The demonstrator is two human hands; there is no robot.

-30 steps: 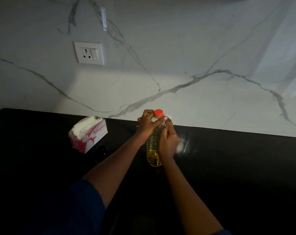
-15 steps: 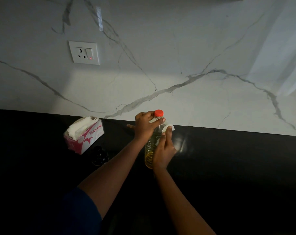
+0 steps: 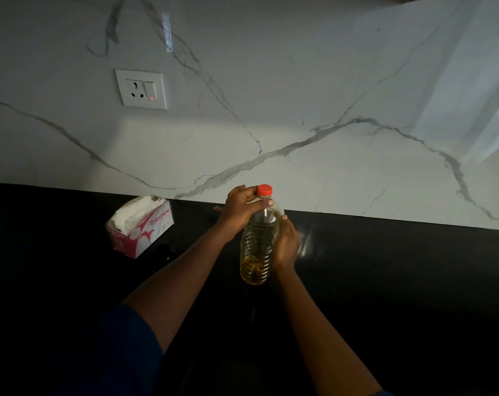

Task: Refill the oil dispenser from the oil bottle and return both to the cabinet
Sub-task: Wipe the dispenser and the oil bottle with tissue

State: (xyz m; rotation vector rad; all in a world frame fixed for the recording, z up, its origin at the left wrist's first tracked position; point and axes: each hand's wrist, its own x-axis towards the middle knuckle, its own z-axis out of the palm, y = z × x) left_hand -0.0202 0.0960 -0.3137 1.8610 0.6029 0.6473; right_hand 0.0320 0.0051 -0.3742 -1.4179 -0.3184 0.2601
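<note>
A clear ribbed oil bottle [image 3: 256, 247] with a red cap [image 3: 264, 190] stands upright on the black counter [image 3: 399, 275], with yellow oil low in its base. My left hand [image 3: 241, 210] grips its neck and shoulder just below the cap. My right hand [image 3: 285, 244] wraps round the bottle's right side at mid height. A pale scrap of tissue [image 3: 281, 212] peeks out above its fingertips. A small dark object [image 3: 164, 250] sits beside the tissue box, too dim to identify. No dispenser or cabinet is clearly visible.
A red and white tissue box [image 3: 141, 224] lies on the counter left of the bottle. A marble backsplash [image 3: 299, 124] rises behind, with a wall socket [image 3: 141, 89] at upper left. The counter near me is very dark.
My right hand has slid down the bottle's right side from near the neck to mid height, with the tissue. My left hand keeps its grip below the cap.
</note>
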